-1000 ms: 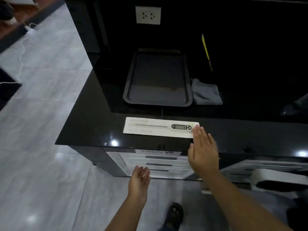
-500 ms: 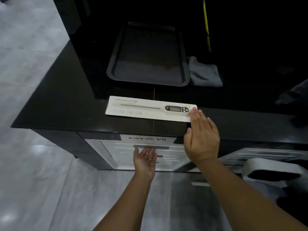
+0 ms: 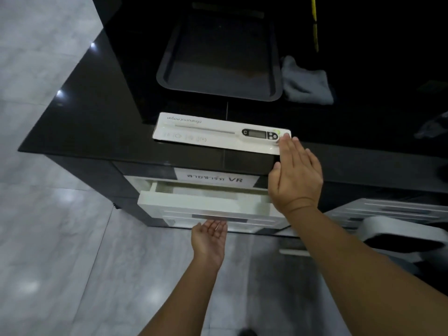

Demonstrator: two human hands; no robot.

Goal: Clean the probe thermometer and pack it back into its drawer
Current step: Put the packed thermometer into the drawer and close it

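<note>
The probe thermometer [image 3: 260, 135] lies in its flat white package [image 3: 194, 138] at the front edge of the black counter [image 3: 97, 117]. My right hand [image 3: 295, 175] is flat with its fingers together, and the fingertips touch the package's right end. Below the counter, the top white drawer [image 3: 194, 202] is pulled partly out and looks empty inside. My left hand [image 3: 209, 241] is palm up, its fingertips hooked under the drawer's front handle.
A dark tray [image 3: 167, 76] sits behind the package, with a grey cloth [image 3: 305, 83] to its right. A yellow strip [image 3: 314, 20] hangs at the back. A labelled panel [image 3: 213, 179] sits above the drawer. Another white drawer unit [image 3: 388, 209] stands lower right.
My left hand reached the drawer front and pulled the top drawer partly out. My right hand stayed at the package's right end. The view moved closer and downward.
</note>
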